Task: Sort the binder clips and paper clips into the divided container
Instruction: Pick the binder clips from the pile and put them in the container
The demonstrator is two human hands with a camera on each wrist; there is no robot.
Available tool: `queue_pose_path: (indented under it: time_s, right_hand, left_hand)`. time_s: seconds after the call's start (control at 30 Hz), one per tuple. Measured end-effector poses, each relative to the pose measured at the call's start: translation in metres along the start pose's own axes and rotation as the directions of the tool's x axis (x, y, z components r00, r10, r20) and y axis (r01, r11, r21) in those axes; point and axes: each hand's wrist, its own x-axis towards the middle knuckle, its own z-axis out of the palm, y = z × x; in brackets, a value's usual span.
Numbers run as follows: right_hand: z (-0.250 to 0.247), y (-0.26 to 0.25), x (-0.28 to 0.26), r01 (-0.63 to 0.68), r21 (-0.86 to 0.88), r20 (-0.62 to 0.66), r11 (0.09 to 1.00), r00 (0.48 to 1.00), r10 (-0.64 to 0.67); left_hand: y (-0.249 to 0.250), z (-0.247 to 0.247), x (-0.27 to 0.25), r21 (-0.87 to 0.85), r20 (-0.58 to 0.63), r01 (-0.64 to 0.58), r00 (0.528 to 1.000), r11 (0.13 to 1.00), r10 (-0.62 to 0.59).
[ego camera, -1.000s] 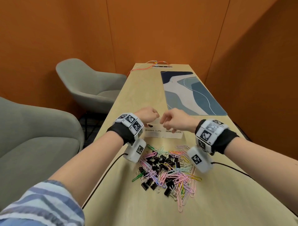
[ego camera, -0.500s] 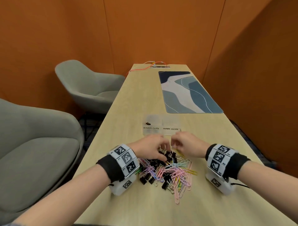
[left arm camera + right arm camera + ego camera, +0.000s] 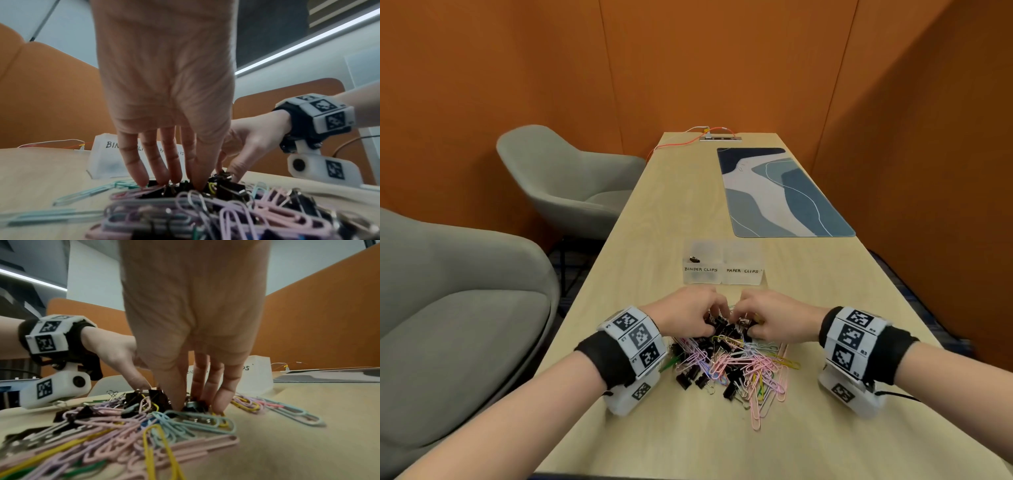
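Black binder clips (image 3: 722, 330) at the pile's far edge now sit under both hands, left hand (image 3: 686, 317) and right hand (image 3: 774, 320), back from the divided container (image 3: 722, 277) beyond the pile and pinching down for the next pick, though whether either holds one I cannot tell.

Orange panelled walls (image 3: 722, 68), two grey armchairs (image 3: 565, 181), long pale wooden table (image 3: 671, 212)

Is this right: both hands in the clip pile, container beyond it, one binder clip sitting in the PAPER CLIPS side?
Not quite. The head view shows the binder clip in the BINDER CLIPS side of the container; the PAPER CLIPS side looks empty. The rest holds: left hand and right hand are in the pile, container beyond it.
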Motion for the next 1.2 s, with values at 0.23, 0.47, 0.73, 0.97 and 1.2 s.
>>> queue_pose_path:
  time_s: [0.23,0.47,0.73,0.97,1.2]
  right_hand:
    - [0.0,0.007,0.003,-0.017,0.078,-0.042,0.997,0.999,0.02]
    - [0.002,0.014,0.005,-0.025,0.183,-0.086,0.983,0.995,0.041]
    - [-0.009,0.025,0.003,-0.116,0.48,-0.1,0.87,0.977,0.186]
    - [-0.014,0.036,-0.001,-0.147,0.63,-0.114,0.763,0.954,0.278]
    - [-0.016,0.038,-0.004,-0.14,0.719,-0.11,0.68,0.944,0.31]
  left_hand:
    - [-0.001,0.004,0.005,0.07,-0.009,-0.019,1.0,0.997,0.02]
    - [0.001,0.004,0.006,0.114,-0.033,-0.052,0.998,0.992,0.056]
    - [0.0,0.002,0.01,0.097,-0.003,-0.05,0.999,0.994,0.05]
    - [0.008,0.003,0.018,0.088,0.043,-0.091,0.995,0.992,0.087]
    - [0.005,0.004,0.029,0.061,0.018,-0.077,0.997,0.995,0.076]
